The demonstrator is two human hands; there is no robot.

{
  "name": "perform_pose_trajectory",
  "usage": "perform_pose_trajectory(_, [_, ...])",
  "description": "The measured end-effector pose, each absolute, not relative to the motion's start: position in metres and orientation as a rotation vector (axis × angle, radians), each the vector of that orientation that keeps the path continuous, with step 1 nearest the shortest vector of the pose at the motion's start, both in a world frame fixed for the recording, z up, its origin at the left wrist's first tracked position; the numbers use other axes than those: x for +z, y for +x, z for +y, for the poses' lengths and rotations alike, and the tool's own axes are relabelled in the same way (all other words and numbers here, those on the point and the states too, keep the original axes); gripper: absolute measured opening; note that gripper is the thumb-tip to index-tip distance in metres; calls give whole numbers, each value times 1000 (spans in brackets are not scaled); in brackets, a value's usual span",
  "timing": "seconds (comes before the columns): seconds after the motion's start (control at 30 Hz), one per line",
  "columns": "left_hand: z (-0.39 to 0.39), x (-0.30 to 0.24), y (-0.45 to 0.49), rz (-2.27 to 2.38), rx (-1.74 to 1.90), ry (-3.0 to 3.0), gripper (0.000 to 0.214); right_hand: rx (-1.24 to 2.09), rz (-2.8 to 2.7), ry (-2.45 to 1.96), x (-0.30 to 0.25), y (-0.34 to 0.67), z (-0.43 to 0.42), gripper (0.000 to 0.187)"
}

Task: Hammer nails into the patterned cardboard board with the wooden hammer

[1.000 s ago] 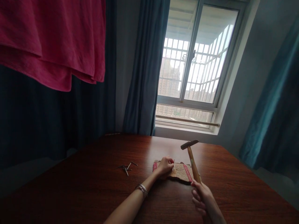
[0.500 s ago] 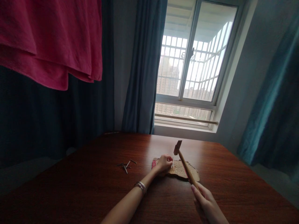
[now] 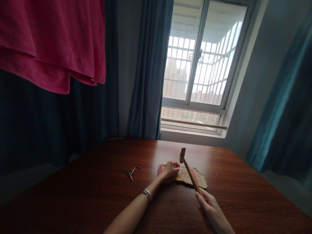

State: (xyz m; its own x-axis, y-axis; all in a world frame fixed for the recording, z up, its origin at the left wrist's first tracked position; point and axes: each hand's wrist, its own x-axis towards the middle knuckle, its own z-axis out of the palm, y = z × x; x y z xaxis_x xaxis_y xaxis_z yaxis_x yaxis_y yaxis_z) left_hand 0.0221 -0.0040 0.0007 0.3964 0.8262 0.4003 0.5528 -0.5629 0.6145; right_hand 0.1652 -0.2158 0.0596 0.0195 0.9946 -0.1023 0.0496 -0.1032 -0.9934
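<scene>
My left hand (image 3: 171, 170) pinches a thin upright nail (image 3: 179, 165) over a flat, hole-dotted piece of cardboard (image 3: 191, 175) on the table. Most of the nail is hidden by my fingers. In my right hand (image 3: 208, 204) is a hammer (image 3: 190, 174), gripped by its wooden handle. The hammer's head is at the top of the nail; whether the two touch I cannot tell. Pink patches show at the cardboard's left end and along its upper edge.
Several loose nails (image 3: 131, 173) lie on the brown wooden table (image 3: 97, 195) left of the cardboard. A pink cloth (image 3: 53, 45) hangs at the upper left. Behind the table are blue curtains (image 3: 148, 81) and a barred window (image 3: 195, 65).
My right hand has brought the hammer slightly left, and its head has come down to the nail's top. My left hand keeps its pinch in nearly the same spot.
</scene>
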Motion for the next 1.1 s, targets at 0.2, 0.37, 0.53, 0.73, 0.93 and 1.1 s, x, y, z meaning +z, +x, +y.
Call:
perform_pose_trajectory(0.2, [-6, 3, 22, 1200, 962, 2266, 19, 1220, -1138, -1286, 52, 161, -218, 45])
perform_pose_trajectory(0.37, [-10, 9, 22, 1243, 925, 2247, 18, 1250, -1128, -1259, 51, 159, -219, 41])
perform_pose_trajectory(0.53, [-11, 10, 23, 1247, 908, 2250, 17, 1247, -1100, -1246, 50, 160, -219, 39])
perform_pose_trajectory(0.73, [-9, 6, 23, 1228, 944, 2256, 15, 1244, -1115, -1270, 55, 156, -220, 45])
perform_pose_trajectory(0.93, [-9, 7, 23, 1233, 933, 2265, 16, 1210, -1149, -1255, 49, 156, -221, 39])
perform_pose_trajectory(1.1, [-10, 8, 22, 1225, 917, 2253, 16, 1178, -1136, -1277, 48, 156, -222, 39])
